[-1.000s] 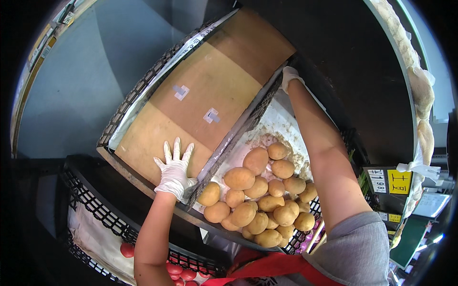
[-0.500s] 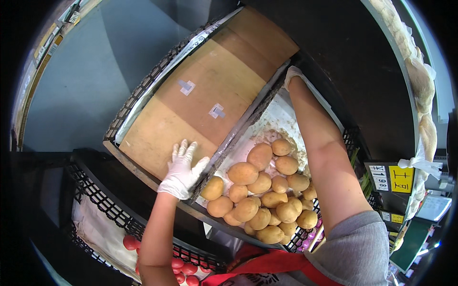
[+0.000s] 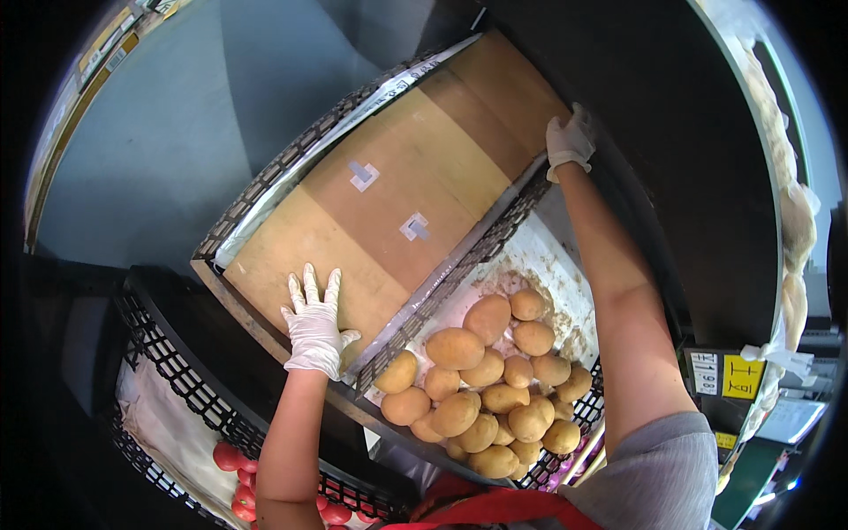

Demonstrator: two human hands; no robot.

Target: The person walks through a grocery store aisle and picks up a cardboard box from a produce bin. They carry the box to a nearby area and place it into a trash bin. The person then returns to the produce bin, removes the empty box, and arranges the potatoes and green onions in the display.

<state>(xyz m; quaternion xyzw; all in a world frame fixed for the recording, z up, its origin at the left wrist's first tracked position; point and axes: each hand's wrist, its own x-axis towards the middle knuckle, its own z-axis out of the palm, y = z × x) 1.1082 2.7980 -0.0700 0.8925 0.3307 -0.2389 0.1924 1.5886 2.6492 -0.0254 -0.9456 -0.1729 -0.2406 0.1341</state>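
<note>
Both my hands wear thin white gloves. My left hand (image 3: 314, 327) lies with spread fingers on the near end of a brown cardboard sheet (image 3: 380, 252), which covers the inside of a black mesh crate (image 3: 265, 181). At the far corner of that sheet, my right hand (image 3: 570, 141) rests by the crate's edge against the dark panel; its fingers are partly blurred and I cannot make out a hold. Under my right forearm, several potatoes (image 3: 455, 349) are heaped at the near end of a second crate with a soiled white liner (image 3: 539, 243).
Red round produce (image 3: 238, 490) lies in a lower black crate (image 3: 190, 380) at the near left. A dark panel (image 3: 680, 168) rises along the right side. Yellow and white price cards (image 3: 740, 376) hang at the right, by a netted roll (image 3: 798, 225).
My right hand has come up out of the potato crate's far end to the cardboard's far corner. My left hand has shifted slightly left, fingers spread wider.
</note>
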